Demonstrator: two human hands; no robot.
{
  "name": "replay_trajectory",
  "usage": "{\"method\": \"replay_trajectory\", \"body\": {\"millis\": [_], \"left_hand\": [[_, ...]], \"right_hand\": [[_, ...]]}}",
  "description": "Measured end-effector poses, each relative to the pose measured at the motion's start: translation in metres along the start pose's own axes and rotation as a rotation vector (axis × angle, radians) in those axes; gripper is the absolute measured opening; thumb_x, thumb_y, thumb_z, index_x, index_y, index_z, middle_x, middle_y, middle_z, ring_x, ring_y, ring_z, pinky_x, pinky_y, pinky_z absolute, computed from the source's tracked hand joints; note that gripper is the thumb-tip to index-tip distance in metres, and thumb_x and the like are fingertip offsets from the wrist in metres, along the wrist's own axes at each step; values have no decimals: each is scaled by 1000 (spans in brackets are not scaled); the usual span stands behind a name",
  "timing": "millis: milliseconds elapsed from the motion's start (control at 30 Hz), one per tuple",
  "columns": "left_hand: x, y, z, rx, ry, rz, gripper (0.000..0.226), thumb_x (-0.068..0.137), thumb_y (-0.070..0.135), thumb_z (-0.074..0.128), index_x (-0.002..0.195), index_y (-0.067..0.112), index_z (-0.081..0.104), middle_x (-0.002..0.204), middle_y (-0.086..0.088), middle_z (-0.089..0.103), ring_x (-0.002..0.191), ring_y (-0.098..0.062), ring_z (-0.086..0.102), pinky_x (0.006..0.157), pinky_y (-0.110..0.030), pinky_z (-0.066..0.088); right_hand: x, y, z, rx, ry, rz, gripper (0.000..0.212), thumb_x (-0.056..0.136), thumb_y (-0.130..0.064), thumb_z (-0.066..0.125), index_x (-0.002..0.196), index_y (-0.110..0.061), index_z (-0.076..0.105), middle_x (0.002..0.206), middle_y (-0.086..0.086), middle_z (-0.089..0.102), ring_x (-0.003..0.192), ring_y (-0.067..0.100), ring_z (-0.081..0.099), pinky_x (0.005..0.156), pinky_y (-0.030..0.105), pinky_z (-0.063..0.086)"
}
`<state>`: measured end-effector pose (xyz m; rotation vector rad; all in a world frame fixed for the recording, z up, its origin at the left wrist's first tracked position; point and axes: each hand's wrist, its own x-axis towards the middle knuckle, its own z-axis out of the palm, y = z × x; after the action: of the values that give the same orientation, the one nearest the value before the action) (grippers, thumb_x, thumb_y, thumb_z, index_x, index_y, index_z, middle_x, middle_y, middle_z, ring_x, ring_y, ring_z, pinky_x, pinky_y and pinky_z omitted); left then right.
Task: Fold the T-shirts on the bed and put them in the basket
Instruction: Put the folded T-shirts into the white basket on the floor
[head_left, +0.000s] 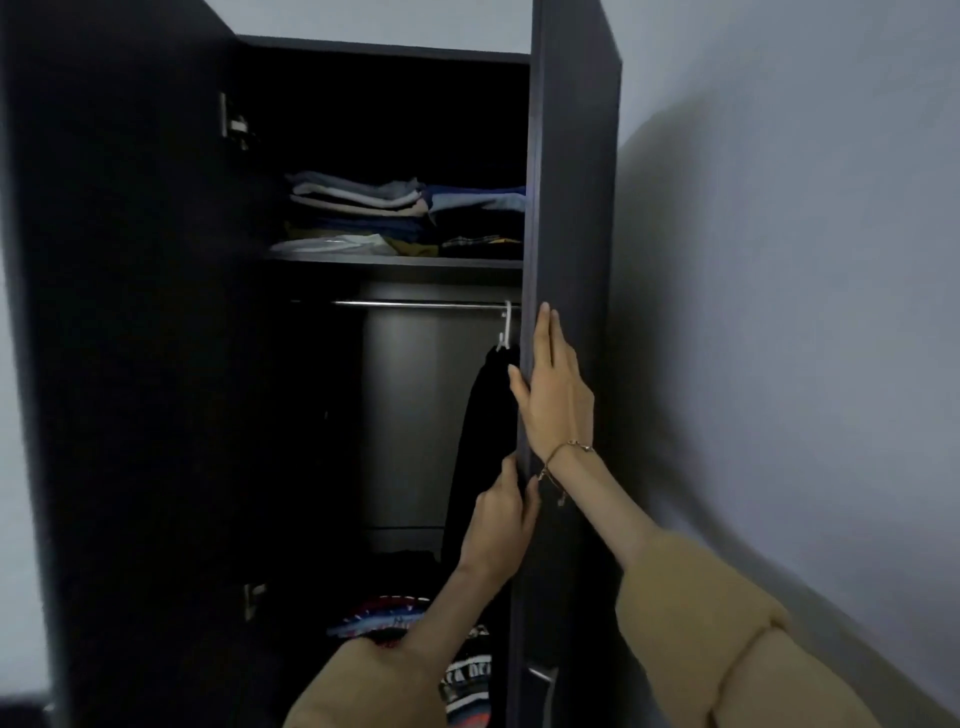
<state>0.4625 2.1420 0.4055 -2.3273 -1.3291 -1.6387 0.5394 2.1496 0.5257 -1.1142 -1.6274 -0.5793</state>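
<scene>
A person's right hand (553, 387) lies flat, fingers straight, on the wardrobe door (574, 208); the left hand (501, 512) pinches its edge just below. No bed, basket or loose T-shirts show. Swinging it shut could trap the left fingers.

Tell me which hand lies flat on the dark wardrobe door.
The right hand, bracelet at its wrist, fingers straight against the dark wardrobe door. The left hand, lower, curls its fingers around the door's edge.

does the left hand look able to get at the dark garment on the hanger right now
Probably yes: the left hand is at the door edge, right beside the dark garment, and the wardrobe stands open with nothing visible between them.
</scene>
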Motion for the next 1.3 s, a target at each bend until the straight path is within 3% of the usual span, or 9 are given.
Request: {"method": "replay_trajectory", "body": {"millis": [167, 300, 467, 733, 833, 900, 1000, 1133, 1300], "left_hand": [[19, -59, -32, -55, -29, -53, 20, 101, 20, 42, 112, 5, 49, 90, -7, 64, 74, -16, 63, 65, -33, 53], [39, -105, -42, -92, -37, -81, 19, 102, 19, 40, 114, 7, 49, 85, 5, 59, 64, 0, 56, 57, -7, 44], [63, -144, -43, -161, -15, -134, 25, 102, 24, 37, 121, 11, 48, 101, 1, 64, 82, -7, 63, 68, -16, 51], [96, -184, -27, -214, 15, -198, 29, 103, 28, 35, 120, 10, 49, 104, 0, 64, 84, -6, 62, 68, -11, 47], [103, -195, -21, -226, 31, -236, 33, 102, 31, 34, 120, 7, 49, 105, 1, 63, 85, -7, 60, 67, -7, 44], [107, -201, -14, -217, 46, -244, 33, 102, 33, 33, 119, 9, 48, 104, 2, 62, 86, -10, 61, 68, -10, 45], [112, -205, -5, -236, 50, -275, 37, 101, 40, 30, 121, 14, 46, 103, 1, 63, 87, -10, 61, 75, -20, 50], [118, -199, -2, -299, 75, -306, 37, 95, 40, 26, 116, 14, 41, 86, 9, 53, 73, 0, 51, 61, -2, 38], [122, -200, 2, -252, 68, -345, 33, 104, 26, 26, 121, 3, 42, 99, 0, 58, 88, -5, 56, 70, -1, 39]], "right_hand": [[13, -24, 66, 19, -36, -23, 76, 97, -36, 44, 146, -14, -10, 158, 7, 0, 145, 21, 12, 106, 40, 41], [26, -28, 104, -3, -113, -98, 71, 94, -46, 28, 145, -18, -13, 155, 2, -14, 145, 20, 7, 107, 38, 40], [40, -12, 130, -171, -222, -178, 68, 93, -52, 18, 142, -28, -21, 152, -6, -25, 142, 8, -12, 117, 39, 9], [59, 11, 178, -242, -269, -241, 64, 95, -44, 21, 146, -24, -12, 153, -4, -19, 141, 10, -10, 116, 42, 6], [64, 18, 196, -301, -231, -268, 62, 96, -44, 20, 150, -20, 1, 156, 2, -4, 143, 13, 3, 113, 46, 19], [66, 26, 205, -325, -215, -288, 62, 95, -45, 21, 149, -18, 9, 156, 4, 8, 143, 15, 13, 111, 47, 26], [71, 35, 215, -341, -188, -329, 61, 96, -46, 20, 149, -18, 9, 156, 3, 9, 143, 16, 12, 114, 47, 15], [75, 36, 226, -364, -178, -326, 61, 95, -45, 22, 149, -17, 13, 156, 3, 7, 143, 17, 10, 112, 49, 15], [78, 37, 231, -347, -182, -321, 61, 95, -43, 23, 149, -16, 12, 156, 4, 8, 143, 18, 10, 111, 50, 15]]}}
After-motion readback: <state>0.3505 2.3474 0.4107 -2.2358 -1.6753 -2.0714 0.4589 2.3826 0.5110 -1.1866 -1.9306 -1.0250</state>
